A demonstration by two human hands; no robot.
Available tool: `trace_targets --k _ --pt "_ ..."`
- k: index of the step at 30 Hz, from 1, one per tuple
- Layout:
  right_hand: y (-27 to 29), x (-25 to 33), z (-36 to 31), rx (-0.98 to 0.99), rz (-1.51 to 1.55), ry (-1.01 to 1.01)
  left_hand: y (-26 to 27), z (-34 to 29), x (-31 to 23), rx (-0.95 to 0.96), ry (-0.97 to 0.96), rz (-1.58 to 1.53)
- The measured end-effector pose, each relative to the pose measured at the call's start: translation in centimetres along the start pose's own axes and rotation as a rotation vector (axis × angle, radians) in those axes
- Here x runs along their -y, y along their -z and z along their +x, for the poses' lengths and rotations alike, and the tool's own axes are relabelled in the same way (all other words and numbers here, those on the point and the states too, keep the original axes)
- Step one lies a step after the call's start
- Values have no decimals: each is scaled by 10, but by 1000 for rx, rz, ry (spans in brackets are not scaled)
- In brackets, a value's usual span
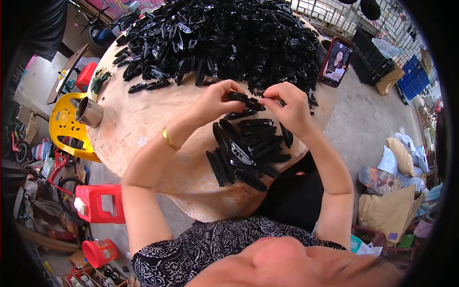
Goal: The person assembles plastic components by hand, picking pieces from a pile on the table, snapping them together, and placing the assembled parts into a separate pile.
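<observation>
A long, narrow black plastic piece (247,101) is held above the table between my two hands. My left hand (221,100) has its thumb and fingers closed on the left end. At the right end, the fingertips of my right hand (289,106) are pinched together; I cannot tell whether they also grip a separate small part. Just below my hands lies a loose heap of similar black pieces (251,146), one of them showing a grey patterned face. Beyond my hands, a far larger mound of black plastic pieces (215,40) covers the back of the table.
The round table (119,138) has a pale patterned cover. A phone (337,62) stands upright at the right edge, and a metal cup (89,113) is at the left. A yellow chair (64,125), red stool (100,203) and red bucket (100,252) stand left; sacks (387,210) lie right.
</observation>
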State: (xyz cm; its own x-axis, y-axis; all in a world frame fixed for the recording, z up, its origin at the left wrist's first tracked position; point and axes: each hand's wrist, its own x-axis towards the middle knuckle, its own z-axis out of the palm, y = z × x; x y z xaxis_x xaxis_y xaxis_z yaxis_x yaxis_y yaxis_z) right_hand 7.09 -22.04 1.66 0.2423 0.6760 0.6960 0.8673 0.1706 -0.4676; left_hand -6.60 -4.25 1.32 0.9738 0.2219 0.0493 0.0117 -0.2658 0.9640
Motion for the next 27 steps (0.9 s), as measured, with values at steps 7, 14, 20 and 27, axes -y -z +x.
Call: trace_targets --k 7,14,20,27 --pt "-5 14 1 -62 23 66 -8 -6 -3 53 152 -444" --pt "-13 20 0 -105 91 19 -12 -7 4 60 180 -590" --pt "-8 38 -1 -65 368 -303 -25 -10 -2 64 105 -868" --pt "-5 22 5 -77 23 237 -12 -9 0 269 171 -843"
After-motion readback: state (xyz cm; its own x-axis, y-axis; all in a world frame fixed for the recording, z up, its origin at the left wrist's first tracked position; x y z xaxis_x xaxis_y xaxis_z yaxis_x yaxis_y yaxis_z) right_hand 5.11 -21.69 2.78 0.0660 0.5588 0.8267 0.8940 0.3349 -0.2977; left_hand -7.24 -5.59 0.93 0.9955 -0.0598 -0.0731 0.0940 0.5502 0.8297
